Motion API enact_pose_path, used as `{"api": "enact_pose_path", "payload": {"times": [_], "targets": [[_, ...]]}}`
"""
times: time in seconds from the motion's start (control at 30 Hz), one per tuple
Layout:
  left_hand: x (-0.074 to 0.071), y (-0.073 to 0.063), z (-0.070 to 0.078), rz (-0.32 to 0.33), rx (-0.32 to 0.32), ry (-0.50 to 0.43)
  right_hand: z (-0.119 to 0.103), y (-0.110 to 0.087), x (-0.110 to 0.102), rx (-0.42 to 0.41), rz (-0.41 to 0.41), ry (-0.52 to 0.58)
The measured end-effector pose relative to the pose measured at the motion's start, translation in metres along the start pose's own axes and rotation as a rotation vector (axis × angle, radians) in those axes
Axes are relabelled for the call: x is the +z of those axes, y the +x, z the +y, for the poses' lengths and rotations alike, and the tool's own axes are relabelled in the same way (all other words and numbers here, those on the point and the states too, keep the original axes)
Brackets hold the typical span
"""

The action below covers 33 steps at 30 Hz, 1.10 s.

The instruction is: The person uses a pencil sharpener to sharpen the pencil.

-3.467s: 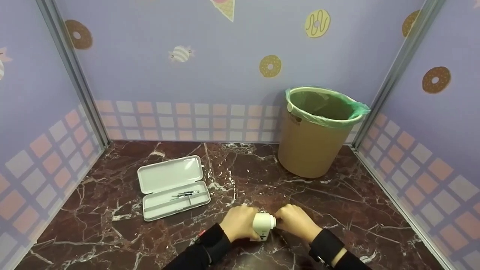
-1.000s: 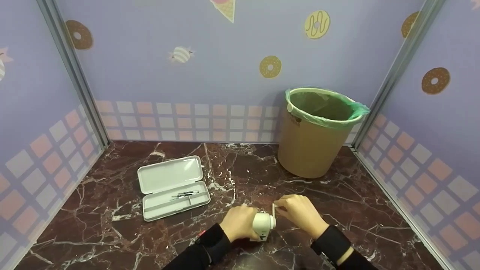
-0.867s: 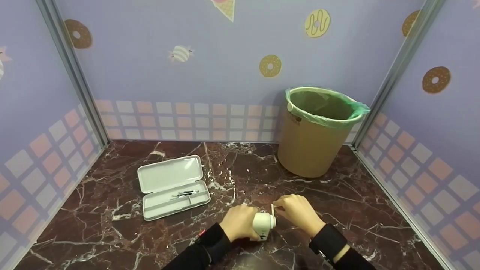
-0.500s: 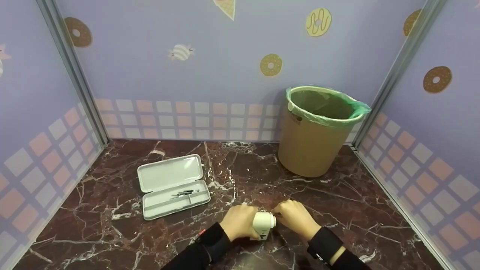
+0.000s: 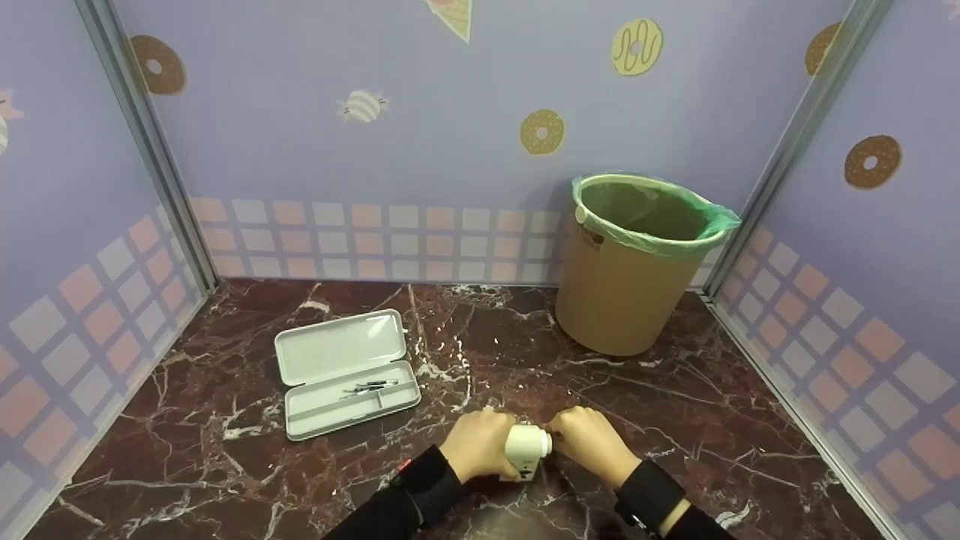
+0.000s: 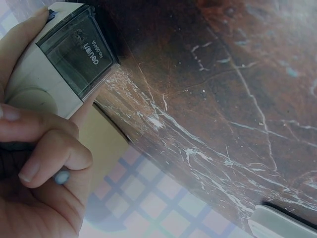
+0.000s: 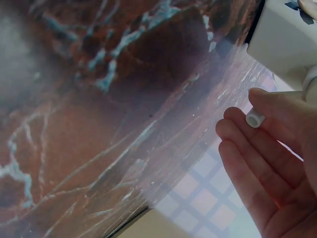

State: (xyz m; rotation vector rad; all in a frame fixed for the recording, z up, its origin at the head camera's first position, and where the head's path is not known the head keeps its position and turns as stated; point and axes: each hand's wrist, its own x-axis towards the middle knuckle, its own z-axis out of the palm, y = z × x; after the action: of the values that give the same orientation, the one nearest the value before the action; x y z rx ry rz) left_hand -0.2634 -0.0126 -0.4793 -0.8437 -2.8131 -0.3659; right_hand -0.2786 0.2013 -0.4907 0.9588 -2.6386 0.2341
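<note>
My left hand (image 5: 480, 446) grips a white hand-crank pencil sharpener (image 5: 523, 451) on the marble tabletop. In the left wrist view the sharpener's dark see-through shavings drawer (image 6: 79, 52) faces the camera. Curled fingers there also surround a thin item with a rounded pale tip (image 6: 62, 176); the rest of it is hidden. My right hand (image 5: 596, 444) is at the sharpener's right side. Seen from the right wrist, thumb and index finger pinch the small white crank knob (image 7: 255, 119), while the other fingers extend loosely.
An open white pencil case (image 5: 352, 375) with a few pens or pencils (image 5: 371, 388) lies to the left. A tan bin (image 5: 619, 292) with a green liner (image 5: 720, 219) stands at the back right. Small white bits (image 5: 461, 352) dot the marble tabletop (image 5: 225, 480).
My right hand has circled with the crank: about a second ago the crank arm pointed up, and now the hand is lower and closer to the sharpener. The left hand has stayed still.
</note>
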Motion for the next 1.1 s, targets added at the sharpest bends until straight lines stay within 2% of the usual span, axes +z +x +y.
{"api": "enact_pose_path", "payload": {"times": [0.33,0.47,0.87,1.1], "targets": [[0.0,0.0,0.0,-0.01,0.001,-0.014,-0.003,-0.007,0.005,0.019,-0.027,-0.037],[0.0,0.0,0.0,-0.016,-0.004,-0.013,-0.004,-0.01,0.005,0.014,-0.064,-0.008],[0.0,0.0,0.0,-0.019,-0.001,-0.026,-0.01,-0.017,0.0,-0.028,-0.084,0.019],[-0.001,0.001,0.0,-0.027,-0.006,-0.026,-0.015,-0.024,-0.007,-0.049,-0.142,0.102]]}}
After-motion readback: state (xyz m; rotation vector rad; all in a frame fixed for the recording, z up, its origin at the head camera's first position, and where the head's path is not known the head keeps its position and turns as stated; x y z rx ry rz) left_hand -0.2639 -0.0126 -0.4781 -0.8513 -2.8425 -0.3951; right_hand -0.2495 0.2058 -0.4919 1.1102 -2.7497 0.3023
